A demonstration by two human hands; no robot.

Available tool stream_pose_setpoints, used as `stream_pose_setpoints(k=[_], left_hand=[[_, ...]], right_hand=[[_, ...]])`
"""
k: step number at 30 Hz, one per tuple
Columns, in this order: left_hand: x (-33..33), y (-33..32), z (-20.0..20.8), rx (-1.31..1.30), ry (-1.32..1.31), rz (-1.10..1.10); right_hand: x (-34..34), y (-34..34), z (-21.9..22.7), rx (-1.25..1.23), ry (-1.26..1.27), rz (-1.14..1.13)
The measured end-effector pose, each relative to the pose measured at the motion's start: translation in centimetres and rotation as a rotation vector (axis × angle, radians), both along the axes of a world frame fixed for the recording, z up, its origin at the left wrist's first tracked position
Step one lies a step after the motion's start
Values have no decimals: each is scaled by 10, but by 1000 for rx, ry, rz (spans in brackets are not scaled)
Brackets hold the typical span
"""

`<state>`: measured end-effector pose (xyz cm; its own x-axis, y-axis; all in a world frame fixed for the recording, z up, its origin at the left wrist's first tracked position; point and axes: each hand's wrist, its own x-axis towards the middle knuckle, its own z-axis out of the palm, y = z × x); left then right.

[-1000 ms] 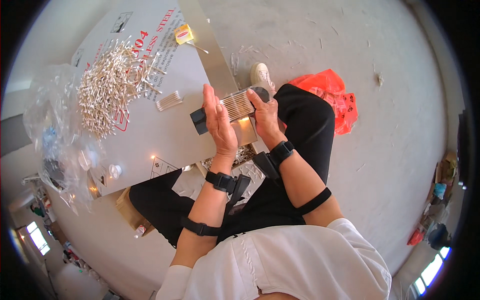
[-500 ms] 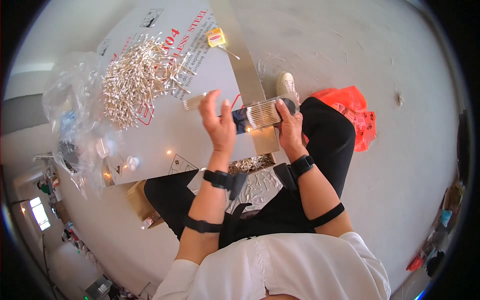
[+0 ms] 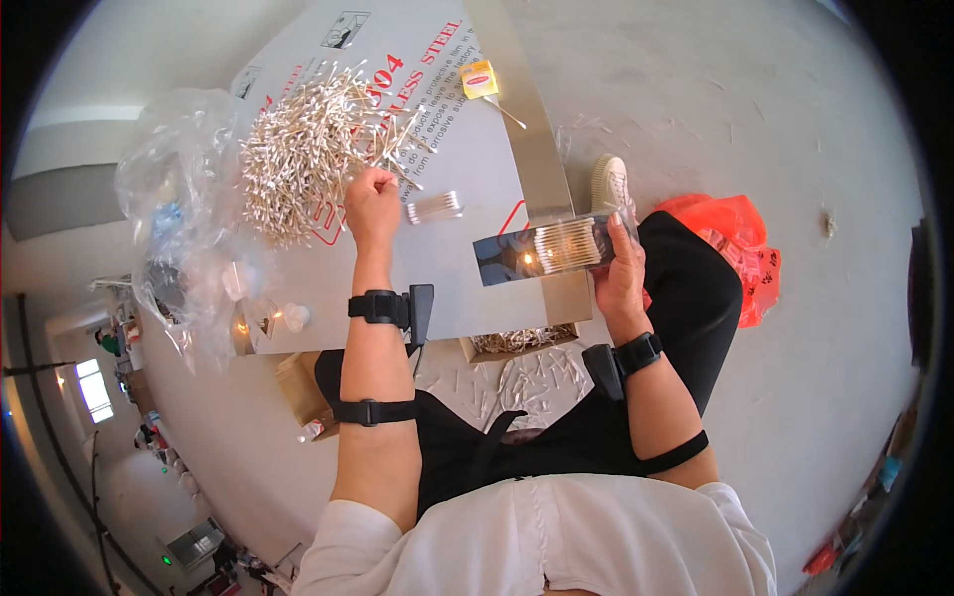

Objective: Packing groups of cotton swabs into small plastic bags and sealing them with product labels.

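Note:
A large heap of white-tipped cotton swabs [image 3: 298,164] lies on the panel-topped table [image 3: 467,288]. At the heap's right edge, my left hand [image 3: 372,207] has its fingers pinched together on a cotton swab, though the fingertips partly hide it. My right hand [image 3: 623,273] grips one end of a flat, clear package [image 3: 505,256] with a dark panel, holding it over the table's near right corner. A row of cotton swabs shows inside the package. Between the two hands, a small lined-up bundle of swabs [image 3: 434,207] rests on the table.
A small yellow box [image 3: 479,79] stands near the table's far right edge, with a swab beside it. Crumpled clear plastic [image 3: 164,228] hangs over the left side. Below the near edge sits a cardboard box of swabs [image 3: 522,343]. A red plastic bag [image 3: 760,283] lies right of my knee.
My left hand has moved left, away from the package, to the heap's edge, and its spread fingers have closed. The package stays in my right hand. The whole view has shifted slightly.

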<state>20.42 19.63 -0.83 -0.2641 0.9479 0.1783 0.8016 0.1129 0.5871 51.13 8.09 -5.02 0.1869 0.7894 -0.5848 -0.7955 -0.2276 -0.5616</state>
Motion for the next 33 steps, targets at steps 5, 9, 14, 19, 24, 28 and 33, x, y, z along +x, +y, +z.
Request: stream_pose_setpoints(k=[5,9,14,19,24,28,33], left_hand=[[15,0,0,-61,-38,-22],[34,19,22,-58,-42,-155],[62,48,34,-98,-118,-259],[88,80,34,59,130,-430],[101,108,33,134,217,-577],[101,119,26,-52,281,-598],[96,111,24,-126,84,-625]], right_hand=[[2,-1,-6,7,8,30],[1,-2,-5,-20,22,20],[3,0,-5,28,55,-25],[18,2,5,92,-607,-171],[47,44,53,229,-1011,-88],[50,114,54,370,-929,419],[27,174,52,467,-987,785]])
